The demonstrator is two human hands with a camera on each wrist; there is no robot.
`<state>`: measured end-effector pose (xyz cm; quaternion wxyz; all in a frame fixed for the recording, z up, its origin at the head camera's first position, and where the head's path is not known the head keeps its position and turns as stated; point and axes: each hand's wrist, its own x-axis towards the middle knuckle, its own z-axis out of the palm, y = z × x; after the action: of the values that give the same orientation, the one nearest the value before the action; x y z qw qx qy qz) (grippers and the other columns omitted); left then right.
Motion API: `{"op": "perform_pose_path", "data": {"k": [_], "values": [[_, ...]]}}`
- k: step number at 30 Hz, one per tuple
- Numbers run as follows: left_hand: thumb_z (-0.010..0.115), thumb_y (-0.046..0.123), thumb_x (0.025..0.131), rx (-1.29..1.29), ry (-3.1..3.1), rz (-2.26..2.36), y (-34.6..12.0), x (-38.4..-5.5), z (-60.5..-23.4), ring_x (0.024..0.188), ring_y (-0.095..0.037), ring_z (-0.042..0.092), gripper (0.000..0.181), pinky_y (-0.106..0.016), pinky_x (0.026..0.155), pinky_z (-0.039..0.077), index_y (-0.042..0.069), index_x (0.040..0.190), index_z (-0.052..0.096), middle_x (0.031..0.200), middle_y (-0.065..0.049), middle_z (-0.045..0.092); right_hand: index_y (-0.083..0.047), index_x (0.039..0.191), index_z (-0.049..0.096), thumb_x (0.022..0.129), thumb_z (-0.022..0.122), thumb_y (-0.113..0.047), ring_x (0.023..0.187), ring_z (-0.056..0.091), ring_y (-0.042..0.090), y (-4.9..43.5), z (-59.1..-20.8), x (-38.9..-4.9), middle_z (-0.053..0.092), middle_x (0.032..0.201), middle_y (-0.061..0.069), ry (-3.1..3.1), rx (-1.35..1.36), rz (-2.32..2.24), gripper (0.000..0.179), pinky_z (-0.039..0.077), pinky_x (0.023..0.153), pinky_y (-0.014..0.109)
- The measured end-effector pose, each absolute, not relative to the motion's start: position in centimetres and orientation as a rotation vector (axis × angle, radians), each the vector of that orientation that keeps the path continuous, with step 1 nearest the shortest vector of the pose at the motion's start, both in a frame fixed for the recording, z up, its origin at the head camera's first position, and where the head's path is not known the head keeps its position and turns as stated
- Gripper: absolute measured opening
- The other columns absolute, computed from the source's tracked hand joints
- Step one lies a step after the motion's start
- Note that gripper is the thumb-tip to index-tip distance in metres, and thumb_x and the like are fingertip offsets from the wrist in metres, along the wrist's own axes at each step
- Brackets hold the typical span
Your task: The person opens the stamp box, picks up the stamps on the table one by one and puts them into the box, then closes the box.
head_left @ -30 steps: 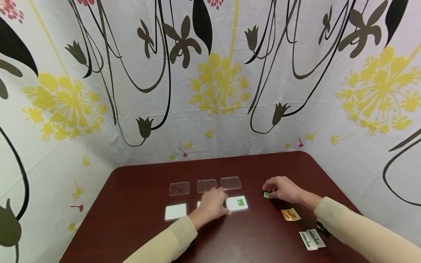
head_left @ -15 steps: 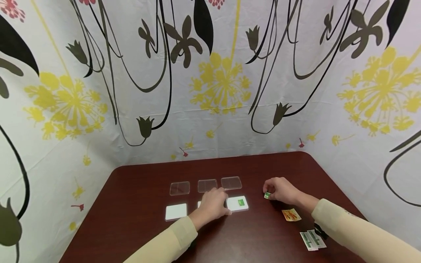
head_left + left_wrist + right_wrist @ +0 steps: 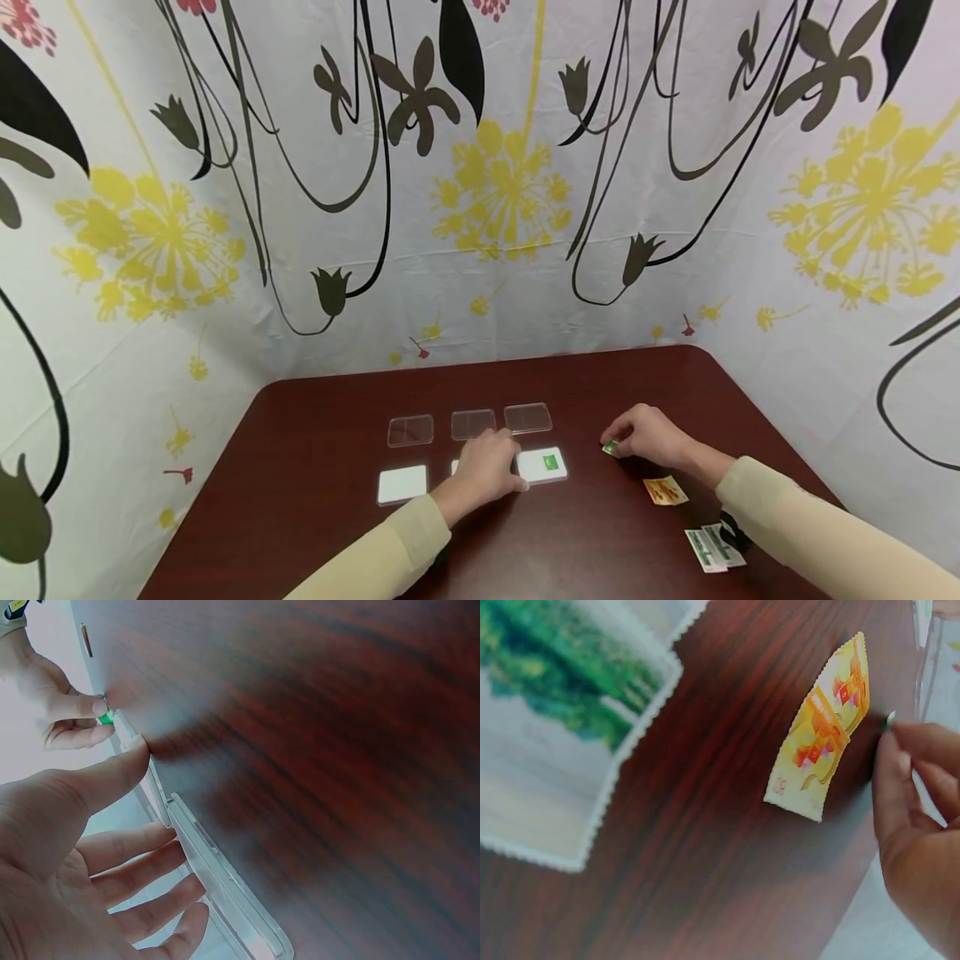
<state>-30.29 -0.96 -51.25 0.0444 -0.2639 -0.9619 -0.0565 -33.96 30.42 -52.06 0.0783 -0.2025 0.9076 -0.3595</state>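
In the head view my left hand (image 3: 486, 467) rests over the middle white-filled clear case (image 3: 453, 467), mostly hiding it. Its thumb and fingers touch the edges of the cases, spread and only slightly bent in the left wrist view. Beside it lies the right white-filled case (image 3: 534, 467), bearing a small green stamp (image 3: 551, 462). Farther right, my right hand (image 3: 651, 435) pinches another small green stamp (image 3: 611, 448) between thumb and fingertips, close to the table. An orange-yellow pair of stamps (image 3: 814, 735) lies near that hand.
Three clear lids (image 3: 472, 424) lie in a row behind the cases. A third white-filled case (image 3: 402, 485) is at the left. Green-and-white stamps (image 3: 714, 547) overlap near my right forearm. A patterned curtain (image 3: 480, 317) borders the dark red table (image 3: 322, 467).
The stamp in my right hand has tilted slightly as my fingers shifted their pinch. My left hand and the cases stay in place.
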Motion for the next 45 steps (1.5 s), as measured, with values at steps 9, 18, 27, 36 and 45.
{"op": "perform_pose_path", "data": {"k": [9,18,27,36,45], "values": [[0.075,0.056,0.063,-0.810,-2.922,-0.185,-1.0,-29.9,-51.1,0.071,-0.014,0.047,0.045,-0.032,0.056,0.041,0.019,0.088,0.070,0.086,0.006,0.054,-0.011,0.091,0.074,0.075,0.072,-0.012,0.078,0.061,0.023,31.0,-52.4,-33.8,0.067,0.095,0.007,2.518,-0.396,-1.400,0.016,0.051,0.063,0.038],[0.075,0.055,0.063,-0.818,-2.913,-0.200,-1.1,-30.0,-51.0,0.069,-0.013,0.046,0.040,-0.031,0.055,0.041,0.020,0.081,0.069,0.082,0.006,0.053,-0.003,0.100,0.070,0.082,0.066,-0.011,0.087,0.062,0.029,29.8,-51.7,-33.5,0.063,0.103,0.016,2.333,-0.284,-1.752,0.020,0.049,0.075,0.043],[0.075,0.055,0.063,-0.807,-2.923,-0.230,-1.1,-30.1,-51.3,0.068,-0.013,0.044,0.041,-0.030,0.054,0.039,0.019,0.082,0.069,0.081,0.006,0.053,-0.015,0.097,0.073,0.081,0.068,-0.019,0.089,0.061,0.025,27.1,-51.0,-32.4,0.066,0.100,0.004,2.517,-0.349,-1.616,0.017,0.049,0.074,0.042],[0.076,0.055,0.061,-0.798,-2.913,-0.235,-1.0,-30.2,-51.4,0.067,-0.013,0.044,0.040,-0.029,0.051,0.037,0.020,0.079,0.069,0.079,0.007,0.051,-0.007,0.095,0.072,0.077,0.072,-0.014,0.082,0.061,0.026,24.3,-49.4,-31.0,0.066,0.098,0.011,2.490,-0.338,-1.686,0.019,0.049,0.072,0.047],[0.077,0.055,0.060,-0.788,-2.918,-0.239,-1.0,-30.3,-51.4,0.068,-0.013,0.045,0.044,-0.030,0.050,0.036,0.018,0.084,0.069,0.079,0.007,0.051,-0.005,0.097,0.070,0.076,0.072,-0.009,0.078,0.061,0.026,22.0,-50.9,-31.8,0.063,0.096,0.016,2.387,-0.341,-1.761,0.021,0.051,0.067,0.043]]}}
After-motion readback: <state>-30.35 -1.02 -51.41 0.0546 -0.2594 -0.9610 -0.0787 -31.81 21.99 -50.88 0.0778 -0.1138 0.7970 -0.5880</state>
